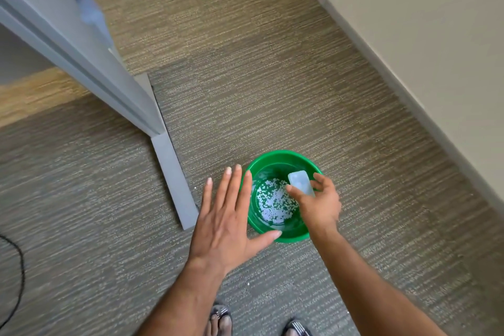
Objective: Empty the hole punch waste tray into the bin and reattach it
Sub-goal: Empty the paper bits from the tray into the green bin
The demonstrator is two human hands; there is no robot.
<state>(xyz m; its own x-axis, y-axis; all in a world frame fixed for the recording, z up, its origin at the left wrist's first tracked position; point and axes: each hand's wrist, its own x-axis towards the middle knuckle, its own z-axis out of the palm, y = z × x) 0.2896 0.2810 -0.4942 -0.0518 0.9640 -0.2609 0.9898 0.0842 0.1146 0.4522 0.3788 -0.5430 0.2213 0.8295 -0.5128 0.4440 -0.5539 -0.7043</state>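
A round green bin (pixel 281 157) stands on the carpet below me, with a heap of white paper dots (pixel 274 203) on its bottom. My right hand (pixel 320 204) holds the pale translucent waste tray (pixel 300 182) over the bin's right half, gripped at its near end. My left hand (pixel 227 215) hovers flat and open above the bin's left edge, fingers spread, holding nothing. The hole punch itself is not in view.
A grey desk panel with a flat foot (pixel 174 180) stands left of the bin. A beige wall and baseboard (pixel 409 90) run along the right. A black cable (pixel 16 281) lies at the far left. My sandalled feet (pixel 221 319) stand just behind the bin.
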